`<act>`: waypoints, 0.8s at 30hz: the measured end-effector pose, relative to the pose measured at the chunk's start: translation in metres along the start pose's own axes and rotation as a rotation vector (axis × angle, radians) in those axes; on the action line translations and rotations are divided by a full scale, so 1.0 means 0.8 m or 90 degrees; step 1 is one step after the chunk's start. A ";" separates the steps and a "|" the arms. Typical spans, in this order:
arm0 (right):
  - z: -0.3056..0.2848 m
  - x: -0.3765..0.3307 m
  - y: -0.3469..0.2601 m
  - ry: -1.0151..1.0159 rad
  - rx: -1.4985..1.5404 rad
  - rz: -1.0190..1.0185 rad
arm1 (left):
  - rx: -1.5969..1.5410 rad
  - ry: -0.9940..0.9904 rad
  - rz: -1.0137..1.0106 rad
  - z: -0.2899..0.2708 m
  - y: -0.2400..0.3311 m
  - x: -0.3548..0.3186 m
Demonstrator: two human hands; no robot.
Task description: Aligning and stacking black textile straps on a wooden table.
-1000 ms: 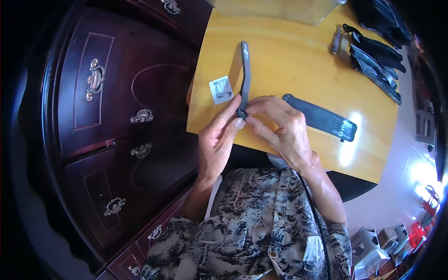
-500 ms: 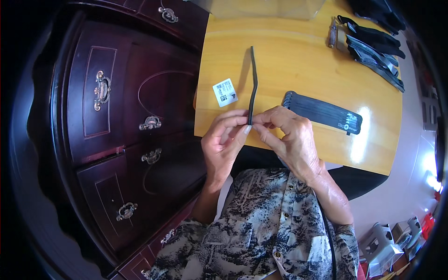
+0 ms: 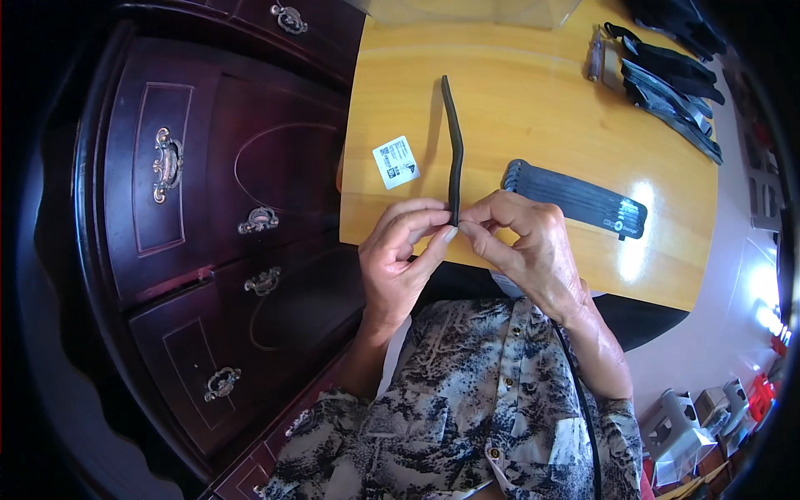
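Note:
A black, slightly bent, flat-looking piece (image 3: 455, 150) stands up from my fingers, seen nearly edge-on; its exact kind does not show. My left hand (image 3: 402, 258) pinches its lower end between thumb and fingers. At the same end, my right hand (image 3: 525, 242) closes thumb and forefinger from the other side. Just what the right fingertips grip there is hard to make out. Right of the hands lies a dark, ridged, flat bundle (image 3: 575, 202), with rounded loops at its left end and pale printing at its right. A white printed label (image 3: 396, 162) rests on the table to the left.
The yellow wooden table (image 3: 517, 108) carries a screwdriver-like tool (image 3: 595, 54) and dark folded fabric pieces (image 3: 671, 92) at the far right. A clear plastic container (image 3: 475, 10) stands at the far edge. A dark wooden cabinet (image 3: 208, 192) borders the left side. Grey stools (image 3: 671, 425) stand lower right.
The black piece has turned slightly in my fingers and shows more of its broad face, its upper end tipping a little left. Both hands keep their pinch.

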State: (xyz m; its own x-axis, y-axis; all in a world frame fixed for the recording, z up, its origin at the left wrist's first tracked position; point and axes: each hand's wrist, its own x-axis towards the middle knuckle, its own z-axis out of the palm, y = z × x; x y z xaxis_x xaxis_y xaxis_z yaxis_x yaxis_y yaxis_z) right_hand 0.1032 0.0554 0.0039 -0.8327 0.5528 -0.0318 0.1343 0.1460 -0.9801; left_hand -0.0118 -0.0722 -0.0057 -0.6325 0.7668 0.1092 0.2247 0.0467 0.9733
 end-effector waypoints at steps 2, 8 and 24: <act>0.001 0.000 0.003 0.004 0.019 0.004 | 0.001 -0.003 -0.001 0.001 -0.002 0.001; 0.003 0.003 0.007 0.028 0.084 0.007 | 0.125 0.011 0.123 0.008 -0.005 0.004; 0.017 0.025 0.040 -0.027 0.221 0.156 | 0.114 0.054 0.102 0.014 -0.033 0.000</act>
State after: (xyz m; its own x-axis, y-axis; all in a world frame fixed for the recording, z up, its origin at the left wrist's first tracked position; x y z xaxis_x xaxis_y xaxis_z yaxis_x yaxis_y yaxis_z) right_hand 0.0834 0.0602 -0.0305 -0.8210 0.5017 -0.2726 0.1479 -0.2742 -0.9502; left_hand -0.0093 -0.0666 -0.0336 -0.6370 0.7172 0.2826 0.4492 0.0474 0.8922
